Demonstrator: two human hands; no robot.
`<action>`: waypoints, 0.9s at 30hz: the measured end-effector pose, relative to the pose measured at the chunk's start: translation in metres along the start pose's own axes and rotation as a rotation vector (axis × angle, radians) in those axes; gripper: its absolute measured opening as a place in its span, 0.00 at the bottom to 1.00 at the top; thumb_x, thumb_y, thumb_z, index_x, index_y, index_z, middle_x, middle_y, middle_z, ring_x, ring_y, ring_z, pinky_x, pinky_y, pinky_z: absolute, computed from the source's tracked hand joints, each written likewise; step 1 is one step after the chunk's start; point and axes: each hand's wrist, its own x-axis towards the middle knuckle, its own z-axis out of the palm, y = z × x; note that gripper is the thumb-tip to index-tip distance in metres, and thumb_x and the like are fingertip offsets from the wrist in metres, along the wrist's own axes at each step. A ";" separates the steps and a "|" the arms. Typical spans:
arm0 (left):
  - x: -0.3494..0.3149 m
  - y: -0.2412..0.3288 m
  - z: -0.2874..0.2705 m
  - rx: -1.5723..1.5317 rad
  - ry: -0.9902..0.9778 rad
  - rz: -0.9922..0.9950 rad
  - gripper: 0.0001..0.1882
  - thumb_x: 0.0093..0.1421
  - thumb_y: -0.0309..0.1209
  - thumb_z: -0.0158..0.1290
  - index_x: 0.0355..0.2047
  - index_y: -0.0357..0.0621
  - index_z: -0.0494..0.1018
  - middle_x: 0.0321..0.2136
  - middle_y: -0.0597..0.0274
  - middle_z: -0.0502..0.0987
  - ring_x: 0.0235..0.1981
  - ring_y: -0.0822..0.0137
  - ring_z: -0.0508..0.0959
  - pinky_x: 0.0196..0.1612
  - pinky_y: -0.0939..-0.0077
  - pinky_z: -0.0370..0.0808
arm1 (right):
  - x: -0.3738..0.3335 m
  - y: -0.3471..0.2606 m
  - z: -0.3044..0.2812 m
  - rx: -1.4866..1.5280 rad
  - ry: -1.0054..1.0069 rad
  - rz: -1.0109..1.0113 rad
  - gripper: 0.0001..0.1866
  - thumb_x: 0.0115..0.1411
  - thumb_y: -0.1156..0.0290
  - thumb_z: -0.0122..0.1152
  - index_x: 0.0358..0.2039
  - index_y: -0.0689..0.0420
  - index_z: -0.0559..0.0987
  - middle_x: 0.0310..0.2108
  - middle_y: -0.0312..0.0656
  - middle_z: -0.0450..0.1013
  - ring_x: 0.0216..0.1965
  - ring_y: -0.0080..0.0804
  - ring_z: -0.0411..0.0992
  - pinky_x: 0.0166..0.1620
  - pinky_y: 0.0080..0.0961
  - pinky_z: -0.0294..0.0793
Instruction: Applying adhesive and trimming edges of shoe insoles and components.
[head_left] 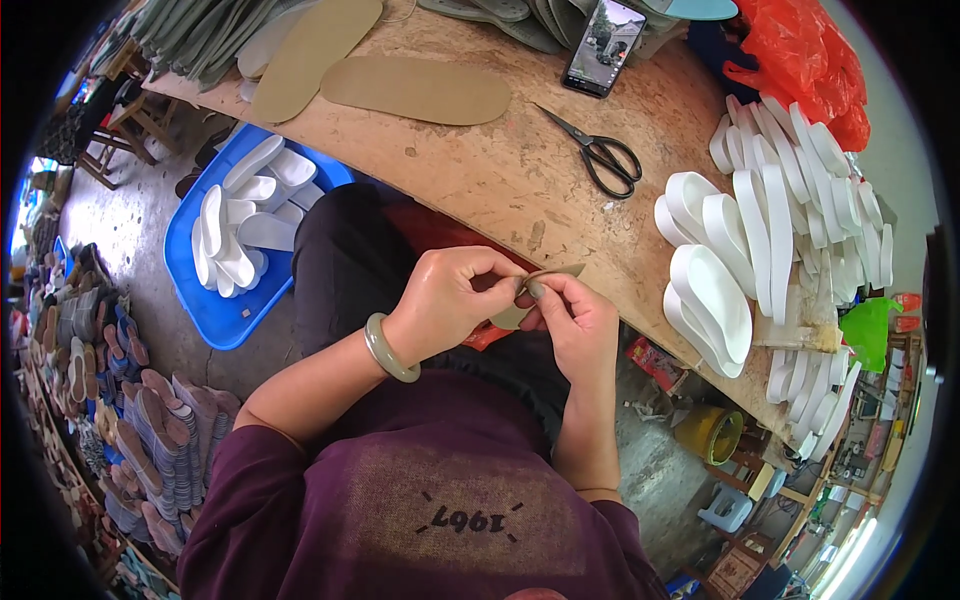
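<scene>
Close to the table's front edge, my two hands pinch a thin olive-tan insole (pixel 556 271) between thumbs and fingertips. My left hand (pixel 452 292), with a pale bangle (pixel 390 350) at its wrist, grips one side of the piece. From the other side my right hand (pixel 578 328) presses a thumb on it. Fingers cover much of the piece, so its full shape is hidden. Two larger flat tan insoles (pixel 415 90) lie farther off on the table. Black-handled scissors (pixel 607 165) rest partly spread beyond my right hand.
The wooden table (pixel 470 190) carries white shoe soles (pixel 740 245) at right, a phone (pixel 604 47), and grey stacked pieces (pixel 205 40) at back left. More white soles fill a blue basket (pixel 190 300) left. Piled footwear (pixel 150 440) stands lower left; a yellow bucket (pixel 712 436) sits lower right.
</scene>
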 end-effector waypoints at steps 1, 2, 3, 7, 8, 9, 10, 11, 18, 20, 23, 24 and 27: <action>-0.001 -0.001 0.001 0.062 0.033 0.084 0.06 0.56 0.22 0.57 0.34 0.35 0.81 0.28 0.59 0.82 0.29 0.73 0.81 0.34 0.79 0.77 | 0.000 0.001 0.000 0.002 -0.012 -0.003 0.07 0.65 0.80 0.54 0.39 0.66 0.81 0.29 0.39 0.80 0.26 0.22 0.77 0.31 0.18 0.75; -0.001 -0.002 0.002 0.123 0.065 0.169 0.06 0.57 0.22 0.57 0.34 0.35 0.81 0.28 0.58 0.82 0.29 0.72 0.81 0.34 0.79 0.78 | 0.000 0.000 0.000 0.002 -0.012 -0.003 0.07 0.65 0.80 0.54 0.39 0.66 0.81 0.29 0.39 0.80 0.26 0.22 0.77 0.31 0.18 0.75; -0.001 -0.003 0.002 0.123 0.065 0.168 0.06 0.57 0.22 0.57 0.34 0.35 0.81 0.28 0.58 0.82 0.29 0.72 0.81 0.34 0.79 0.78 | -0.001 -0.002 0.001 -0.001 -0.009 -0.008 0.07 0.66 0.79 0.54 0.39 0.65 0.81 0.29 0.39 0.80 0.26 0.22 0.77 0.31 0.18 0.76; -0.001 -0.005 0.003 0.257 0.083 0.290 0.06 0.58 0.22 0.58 0.35 0.35 0.81 0.29 0.57 0.82 0.30 0.69 0.82 0.35 0.78 0.78 | -0.001 0.001 0.001 -0.061 0.018 -0.017 0.07 0.65 0.79 0.55 0.39 0.65 0.81 0.29 0.40 0.80 0.26 0.22 0.78 0.32 0.19 0.76; -0.002 -0.005 0.003 0.278 0.084 0.300 0.06 0.58 0.23 0.58 0.35 0.35 0.80 0.30 0.57 0.82 0.30 0.68 0.82 0.35 0.77 0.78 | -0.002 0.001 0.002 -0.060 0.019 -0.017 0.07 0.65 0.79 0.55 0.39 0.65 0.81 0.29 0.40 0.80 0.26 0.22 0.78 0.32 0.19 0.76; -0.002 -0.005 0.003 0.278 0.084 0.300 0.06 0.58 0.23 0.58 0.35 0.35 0.80 0.30 0.57 0.82 0.30 0.68 0.82 0.35 0.77 0.78 | -0.002 0.001 0.003 -0.104 0.029 -0.059 0.07 0.65 0.79 0.55 0.39 0.65 0.80 0.29 0.41 0.80 0.26 0.22 0.78 0.32 0.19 0.76; -0.001 -0.005 0.003 0.233 0.077 0.263 0.06 0.58 0.23 0.58 0.35 0.35 0.80 0.30 0.57 0.82 0.31 0.68 0.82 0.36 0.77 0.78 | -0.003 0.000 0.004 -0.148 0.041 -0.102 0.07 0.65 0.79 0.56 0.39 0.65 0.80 0.29 0.41 0.80 0.26 0.22 0.78 0.32 0.19 0.76; -0.001 -0.006 0.003 0.188 0.069 0.225 0.06 0.58 0.23 0.58 0.35 0.35 0.80 0.30 0.57 0.82 0.31 0.68 0.82 0.36 0.78 0.78 | -0.003 0.000 0.004 -0.148 0.041 -0.102 0.07 0.65 0.79 0.56 0.39 0.65 0.80 0.29 0.41 0.80 0.26 0.22 0.78 0.32 0.19 0.76; -0.001 -0.003 0.001 0.126 0.027 0.139 0.06 0.59 0.24 0.57 0.36 0.34 0.80 0.30 0.58 0.82 0.30 0.71 0.81 0.36 0.78 0.78 | -0.003 -0.002 0.001 -0.190 0.016 -0.096 0.06 0.64 0.80 0.56 0.39 0.65 0.80 0.29 0.42 0.80 0.27 0.24 0.80 0.31 0.20 0.77; -0.001 -0.002 -0.001 0.120 0.006 0.130 0.06 0.60 0.24 0.57 0.36 0.34 0.80 0.30 0.58 0.82 0.31 0.71 0.81 0.37 0.78 0.78 | -0.003 -0.002 0.000 -0.159 0.004 -0.105 0.06 0.64 0.80 0.57 0.39 0.65 0.80 0.29 0.42 0.80 0.27 0.24 0.80 0.31 0.20 0.78; -0.001 -0.003 0.000 0.131 0.007 0.148 0.06 0.60 0.24 0.57 0.36 0.34 0.80 0.30 0.58 0.82 0.30 0.71 0.81 0.37 0.78 0.77 | -0.003 0.000 0.000 -0.167 0.007 -0.124 0.06 0.64 0.80 0.56 0.39 0.65 0.80 0.29 0.42 0.80 0.27 0.25 0.80 0.31 0.20 0.78; -0.001 -0.003 0.000 0.131 0.007 0.148 0.06 0.60 0.24 0.57 0.36 0.34 0.80 0.30 0.58 0.82 0.30 0.71 0.81 0.37 0.78 0.77 | -0.003 0.000 0.001 -0.174 0.013 -0.121 0.06 0.63 0.80 0.57 0.38 0.65 0.80 0.29 0.42 0.80 0.27 0.25 0.80 0.31 0.20 0.78; -0.002 -0.002 -0.001 0.153 0.004 0.148 0.07 0.60 0.24 0.57 0.36 0.35 0.80 0.30 0.57 0.82 0.30 0.70 0.81 0.36 0.77 0.77 | -0.004 -0.003 0.003 -0.221 0.032 -0.121 0.05 0.62 0.80 0.58 0.38 0.64 0.81 0.28 0.43 0.80 0.27 0.25 0.79 0.31 0.21 0.77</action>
